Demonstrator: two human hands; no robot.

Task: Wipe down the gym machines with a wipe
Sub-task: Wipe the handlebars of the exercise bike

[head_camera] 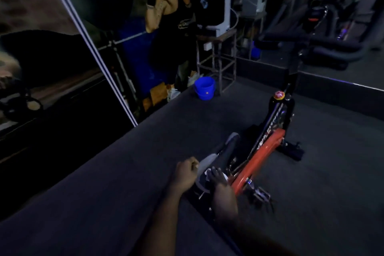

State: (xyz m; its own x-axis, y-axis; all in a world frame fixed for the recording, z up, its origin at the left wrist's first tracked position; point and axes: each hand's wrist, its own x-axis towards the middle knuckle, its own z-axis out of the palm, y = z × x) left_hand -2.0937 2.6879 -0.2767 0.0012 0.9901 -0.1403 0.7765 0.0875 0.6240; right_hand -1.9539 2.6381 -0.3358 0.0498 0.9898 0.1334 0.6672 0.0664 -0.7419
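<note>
Our R hand [217, 175] lies flat w/ fingers spread on a crumpled white wipe [207, 172], pressing it onto the rear of the black-and-grey padded bike saddle [227, 146]. It pinches nothing; the palm just pins the wipe down. Our L hand [185, 170] sits just beside it at the saddle's rear-left grey edge, fingers curled. It looks like a steadying grip on that edge, though blur hides the fingertips. The relation that matters is that the saddle's long axis runs away from us, up and to the right. The wide rear is under our hands and the narrow nose points toward the orange-and-black steel spin-bike frame [262, 155]. So most of the unwiped pad lies fwd of the R hand, which is the nearer one for a stroke along that axis, in our judgement. The pad looks smooth, slightly glossy vinyl, rounded at the sides, so the wipe should glide but may bunch at the grey trim. The frame tube is hard painted metal, and a chrome caged pedal [262, 193] hangs below to the right. The floor [135, 168] is dark matte carpet, and a blue plastic bucket [204, 87] stands well apart by the wall.
</note>
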